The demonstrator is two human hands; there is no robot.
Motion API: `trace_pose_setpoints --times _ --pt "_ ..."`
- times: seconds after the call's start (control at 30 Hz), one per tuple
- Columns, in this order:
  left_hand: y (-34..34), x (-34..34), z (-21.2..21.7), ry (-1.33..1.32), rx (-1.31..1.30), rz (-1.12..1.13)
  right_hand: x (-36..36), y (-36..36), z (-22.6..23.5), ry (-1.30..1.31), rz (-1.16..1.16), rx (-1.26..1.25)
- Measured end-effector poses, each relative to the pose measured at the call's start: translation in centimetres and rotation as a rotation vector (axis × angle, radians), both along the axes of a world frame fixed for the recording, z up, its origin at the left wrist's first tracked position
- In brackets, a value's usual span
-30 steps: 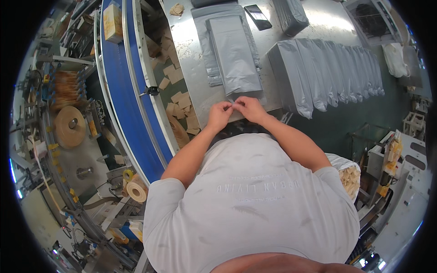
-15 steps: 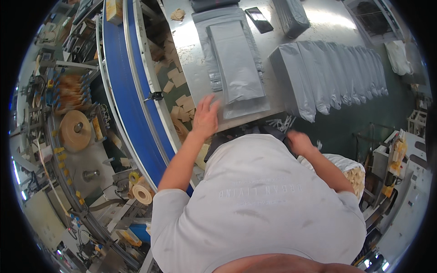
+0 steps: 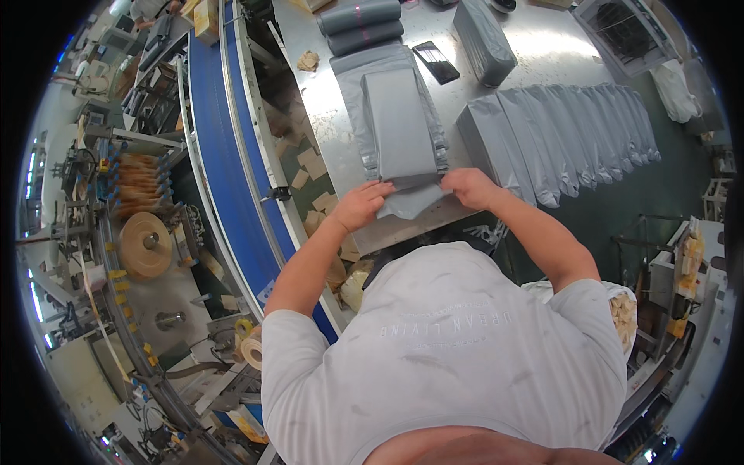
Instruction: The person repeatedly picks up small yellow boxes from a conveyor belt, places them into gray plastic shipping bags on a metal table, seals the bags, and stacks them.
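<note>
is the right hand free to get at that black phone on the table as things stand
Probably not right away: the right hand is pinching the flap of the grey mailer bag. The black phone lies uncovered on the steel table beyond the bag, so the path looks open once it lets go.

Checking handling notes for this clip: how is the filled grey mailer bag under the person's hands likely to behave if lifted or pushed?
The grey mailer bag looks flat and boxy, so probably fairly stiff where filled. Its empty flap, pinched by the left hand and right hand, seems floppy. Glossy film on the steel table would likely slide easily.
</note>
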State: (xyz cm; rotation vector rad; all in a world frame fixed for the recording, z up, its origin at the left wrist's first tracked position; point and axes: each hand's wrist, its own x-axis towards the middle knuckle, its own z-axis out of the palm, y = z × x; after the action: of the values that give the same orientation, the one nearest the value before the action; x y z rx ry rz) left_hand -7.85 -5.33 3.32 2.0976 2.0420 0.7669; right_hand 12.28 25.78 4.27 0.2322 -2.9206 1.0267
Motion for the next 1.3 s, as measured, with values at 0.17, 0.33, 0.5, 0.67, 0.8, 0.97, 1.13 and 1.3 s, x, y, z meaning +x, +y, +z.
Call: trace_pose_setpoints --times 0.17,0.33,0.5,0.67,0.8,0.97,1.13,1.3 --pt "4.3 -0.7 -2.8 -1.001 -0.147 0.887 -4.0 -0.7 -2.1 -0.280 -0.854 -0.524" --pt "6.7 0.7 -6.2 -1.139 0.279 1.212 -7.4 -4.4 -4.4 -0.251 -1.140 -0.321" --pt "8.2 5.1 -4.0 -1.004 0.097 0.903 -7.6 -5.9 -4.0 -0.092 -0.892 -0.539" --pt "5.5 5.6 -2.5 -1.238 -0.098 0.552 -3.3 -6.4 2.1 0.228 -0.850 -0.497" --pt "9.1 8.8 -0.2 -1.236 0.009 0.500 5.8 -5.7 9.8 0.254 -0.645 0.202" --pt "15.6 11.5 -1.3 -1.214 -0.038 0.288 11.9 -2.5 10.8 0.260 -0.633 0.141" --pt "17.4 13.1 -0.9 -1.423 -0.054 0.441 19.9 16.6 10.5 0.411 -1.292 0.098" --pt "20.1 14.7 0.1 -1.446 -0.008 0.627 31.0 33.3 2.6 0.380 -1.748 -0.507"
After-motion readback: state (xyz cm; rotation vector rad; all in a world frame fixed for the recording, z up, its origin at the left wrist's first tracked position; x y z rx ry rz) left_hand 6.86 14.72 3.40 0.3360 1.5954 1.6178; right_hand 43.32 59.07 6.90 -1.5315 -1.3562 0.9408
